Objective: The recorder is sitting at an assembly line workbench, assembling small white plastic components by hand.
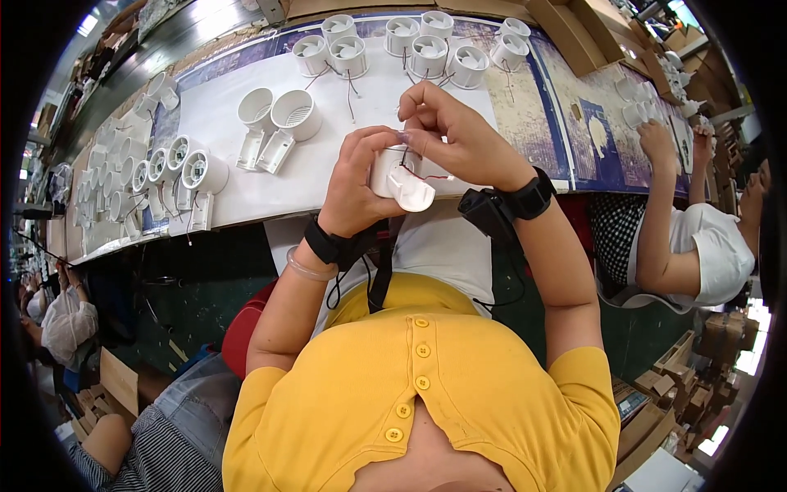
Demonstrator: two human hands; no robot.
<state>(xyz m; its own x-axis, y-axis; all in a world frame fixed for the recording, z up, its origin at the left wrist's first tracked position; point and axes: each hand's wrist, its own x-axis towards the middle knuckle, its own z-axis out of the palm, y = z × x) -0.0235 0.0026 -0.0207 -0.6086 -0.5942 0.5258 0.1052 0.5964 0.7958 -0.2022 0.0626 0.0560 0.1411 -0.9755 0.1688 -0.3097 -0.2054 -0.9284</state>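
My left hand (351,182) is wrapped round a white plastic fan housing (412,193), a round cup with a short handle-like spout pointing toward me. Thin red and black wires (428,176) come out of it and lie across its near side. My right hand (469,146) is over the far rim of the housing, thumb and fingers closed in a pinch close to my left fingertips. What the right fingers hold is too small to make out. Two empty white housings with handles (296,115) lie on the white sheet to the left of my hands.
Several white round fan units with wires (348,57) stand along the far side of the table. More housings with motors (205,171) crowd the left. A cardboard box (574,37) sits at the far right. Another person (689,238) works at the right.
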